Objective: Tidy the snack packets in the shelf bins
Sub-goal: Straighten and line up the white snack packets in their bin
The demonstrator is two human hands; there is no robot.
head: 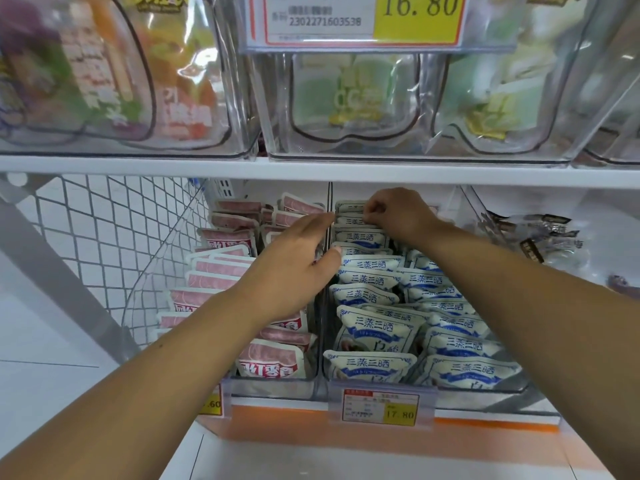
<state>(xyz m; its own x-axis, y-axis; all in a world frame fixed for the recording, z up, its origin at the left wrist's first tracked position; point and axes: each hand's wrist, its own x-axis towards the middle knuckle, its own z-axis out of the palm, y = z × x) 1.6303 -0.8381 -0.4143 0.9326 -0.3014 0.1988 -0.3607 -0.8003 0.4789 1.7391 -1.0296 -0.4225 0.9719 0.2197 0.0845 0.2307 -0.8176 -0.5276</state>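
Note:
Two clear shelf bins sit side by side on the lower shelf. The left bin (273,386) holds pink snack packets (221,268); the right bin (485,389) holds white-and-blue packets (374,332) standing in rows. My left hand (294,265) lies over the divider (323,306) between the bins, fingers stretched out straight, thumb touching a white-and-blue packet. My right hand (398,213) reaches to the back of the right bin, and its curled fingers pinch the top of a rear white-and-blue packet (349,211).
A third bin (540,237) at the right holds dark-wrapped snacks. The white shelf board (311,168) above carries clear bins with colourful packets. Price tags (381,407) hang on the front rail. A white wire mesh side panel (114,237) stands at the left.

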